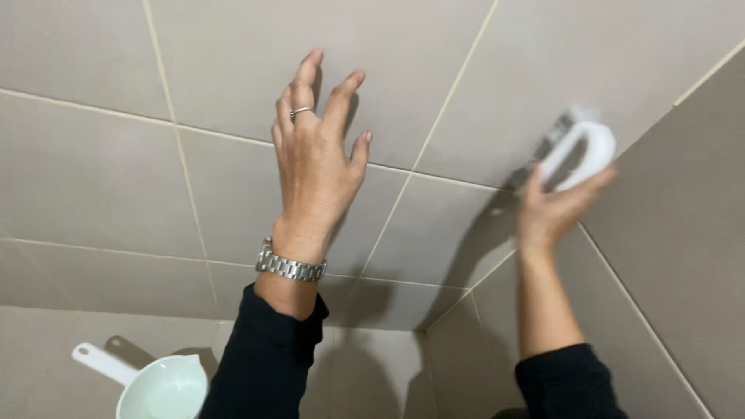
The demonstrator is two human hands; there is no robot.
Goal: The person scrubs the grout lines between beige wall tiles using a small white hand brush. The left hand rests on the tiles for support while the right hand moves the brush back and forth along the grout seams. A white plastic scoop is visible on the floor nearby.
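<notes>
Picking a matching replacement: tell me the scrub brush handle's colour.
White, on the scrub brush in the right hand; head view.

White scrub brush with a looped handle and dark bristles, blurred in the head view. Pressed bristles-first against the grey tiled wall, near the corner where two walls meet, just above a pale grout line. Tilted, handle loop facing outward, gripped from below by the right hand.
</notes>
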